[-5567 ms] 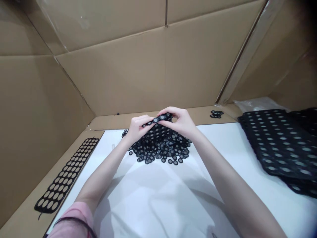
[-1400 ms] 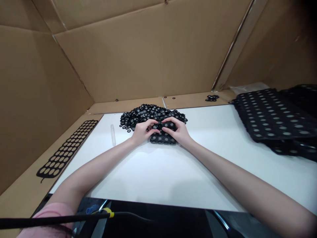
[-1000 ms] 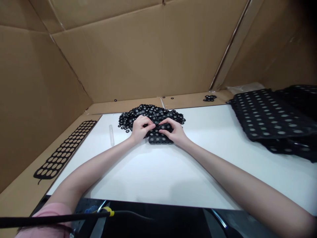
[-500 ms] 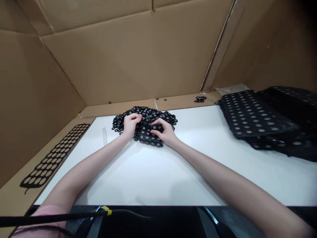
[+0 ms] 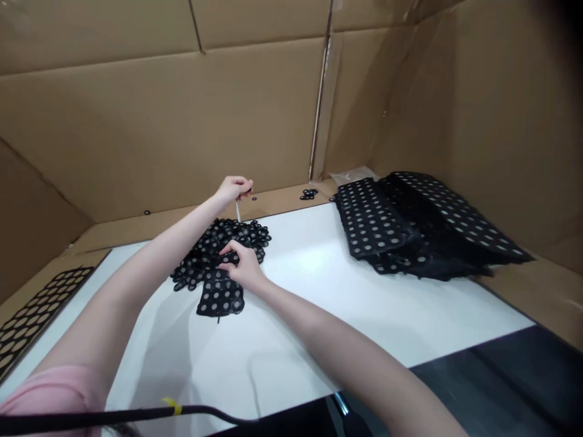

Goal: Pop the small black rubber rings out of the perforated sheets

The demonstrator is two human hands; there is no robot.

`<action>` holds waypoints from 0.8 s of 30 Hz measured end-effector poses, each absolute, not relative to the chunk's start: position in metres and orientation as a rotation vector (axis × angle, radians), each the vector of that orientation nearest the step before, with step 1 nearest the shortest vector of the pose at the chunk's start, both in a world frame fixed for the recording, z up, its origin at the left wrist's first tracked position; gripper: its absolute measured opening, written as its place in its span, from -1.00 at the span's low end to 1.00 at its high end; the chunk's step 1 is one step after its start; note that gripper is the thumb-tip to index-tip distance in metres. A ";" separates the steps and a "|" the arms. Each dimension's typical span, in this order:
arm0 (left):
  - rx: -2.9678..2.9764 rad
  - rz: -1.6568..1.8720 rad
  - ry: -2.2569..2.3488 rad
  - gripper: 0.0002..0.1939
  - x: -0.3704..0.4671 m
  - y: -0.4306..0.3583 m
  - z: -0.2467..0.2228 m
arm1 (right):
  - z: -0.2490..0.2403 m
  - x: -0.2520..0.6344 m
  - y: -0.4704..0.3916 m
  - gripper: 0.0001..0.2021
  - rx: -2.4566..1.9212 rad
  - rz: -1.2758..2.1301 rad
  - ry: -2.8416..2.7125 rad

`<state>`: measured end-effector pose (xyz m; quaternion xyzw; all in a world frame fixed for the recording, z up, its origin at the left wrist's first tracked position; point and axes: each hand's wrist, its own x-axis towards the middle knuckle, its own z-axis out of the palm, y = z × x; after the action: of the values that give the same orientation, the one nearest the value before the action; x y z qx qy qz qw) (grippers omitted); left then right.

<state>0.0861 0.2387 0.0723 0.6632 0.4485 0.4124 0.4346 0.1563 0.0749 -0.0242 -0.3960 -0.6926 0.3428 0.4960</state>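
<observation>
"Head view, far left: what do we see?"

"Our black grid point(image 5: 40, 308), full of holes, lying on cardboard point(image 5: 98, 238). Then a lone disc point(image 5: 146, 212) farther back."

"And the sheet point(image 5: 216, 297)?"

"Dotted and black, on the white table point(image 5: 300, 258), at the near side of our disc pile point(image 5: 223, 233)."

"Our left hand point(image 5: 235, 189)?"

"Raised above the pile's far side, fingers pressed together; we can't tell what the dark spot at the tips is."

"Our right hand point(image 5: 241, 266)?"

"At the sheet's far end, thumb and forefinger apart about it; we can't tell whether they grip."

"Farther right?"

"A small cluster point(image 5: 308, 194) of discs, a clear bag point(image 5: 353, 176), then our stack point(image 5: 371, 221) of dotted sheets."
</observation>
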 end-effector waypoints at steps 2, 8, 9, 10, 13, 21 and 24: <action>1.663 0.869 1.105 -0.73 0.112 0.250 0.061 | -0.022 0.157 0.074 -0.82 -0.975 0.848 -1.703; 1.616 0.782 1.047 -0.67 0.204 0.275 0.026 | -0.025 0.158 0.079 -0.70 -1.009 0.896 -1.624; 1.604 0.797 1.046 -0.64 0.213 0.280 0.027 | -0.026 0.158 0.081 -0.68 -1.029 0.903 -1.609; 1.596 0.792 1.048 -0.59 0.219 0.284 0.029 | -0.027 0.158 0.081 -0.67 -1.035 0.908 -1.611; 1.597 0.714 1.068 -0.48 0.219 0.286 0.031 | -0.028 0.158 0.082 -0.68 -0.992 0.911 -1.655; 1.761 0.737 0.987 -0.65 0.131 0.223 0.029 | -0.021 0.161 0.077 -0.83 -0.907 0.834 -1.670; 1.842 0.887 0.948 -0.64 0.078 0.180 0.040 | -0.022 0.162 0.078 -0.83 -0.925 0.824 -1.654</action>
<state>0.0781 0.1804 0.0395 0.7382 0.3800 0.3553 0.4295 0.1616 0.0782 -0.0215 -0.3843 -0.6876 0.3426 0.5120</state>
